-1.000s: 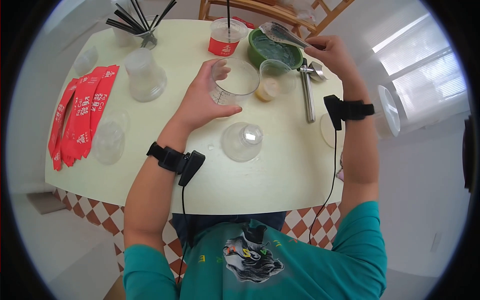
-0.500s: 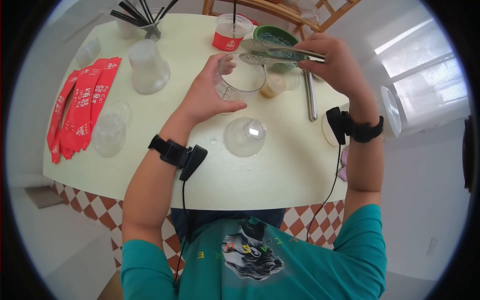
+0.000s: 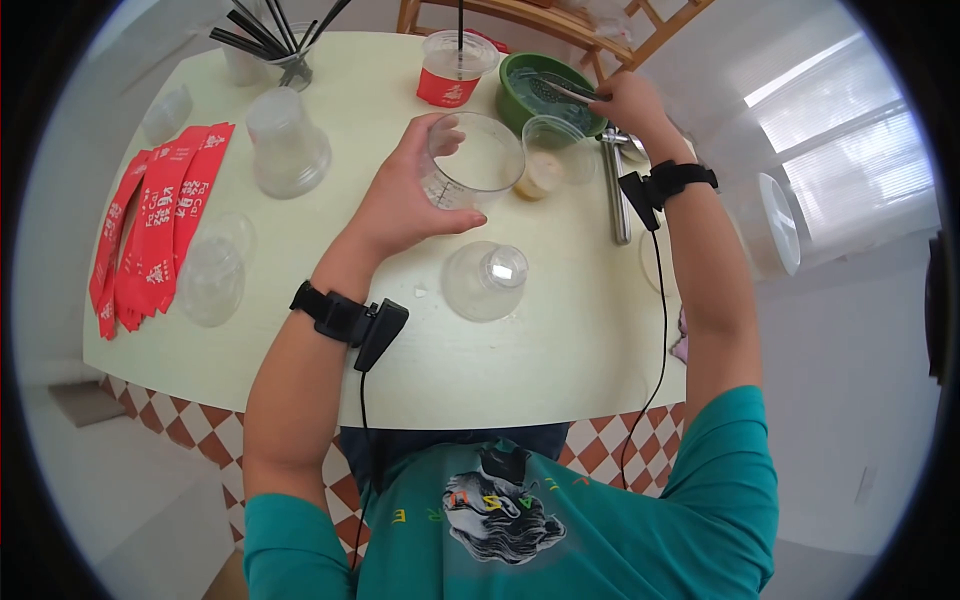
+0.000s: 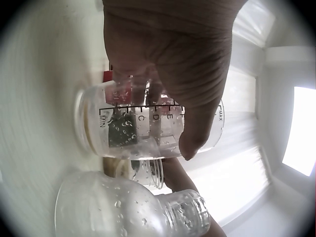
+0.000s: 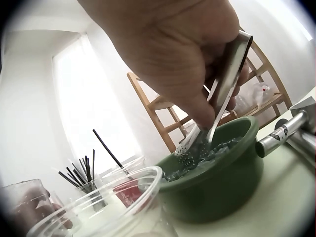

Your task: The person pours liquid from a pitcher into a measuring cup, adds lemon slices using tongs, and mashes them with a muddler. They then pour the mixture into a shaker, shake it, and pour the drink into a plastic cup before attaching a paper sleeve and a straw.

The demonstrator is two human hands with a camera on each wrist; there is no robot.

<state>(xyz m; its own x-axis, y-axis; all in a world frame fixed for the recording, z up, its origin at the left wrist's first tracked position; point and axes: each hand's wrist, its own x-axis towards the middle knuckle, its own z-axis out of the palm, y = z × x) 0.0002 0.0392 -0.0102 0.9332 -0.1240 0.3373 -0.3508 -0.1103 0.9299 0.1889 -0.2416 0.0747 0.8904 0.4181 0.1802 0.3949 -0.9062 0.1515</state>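
Left hand (image 3: 405, 198): thumb and fingers spread wide round the side of a clear measuring cup (image 4: 143, 129), grasping it; thumb on the wall toward the table's (image 3: 560, 375) near edge. Cup mouth up, past mid-table toward the far edge; cannot tell whether its base meets the surface. Right hand (image 3: 637, 105): tongs (image 5: 228, 74) pinched between thumb and fingers, perforated ends down in the dark, wet contents of a green bowl (image 5: 217, 192) by the far edge, right of centre.

Plastic cup with tan contents (image 3: 543, 180) stands between measuring cup and bowl, partly blocking the direct line. Red-banded cup (image 3: 446, 92) with straw near the far edge; steel tool (image 3: 618, 205) lying toward the right edge; clear dome-shaped piece (image 3: 470, 288) mid-table, on the near side of the measuring cup; red sleeves (image 3: 155, 240) along the left edge.

Half a second ago: tongs over the measuring cup; now back in the bowl. Left hand's grasp much the same
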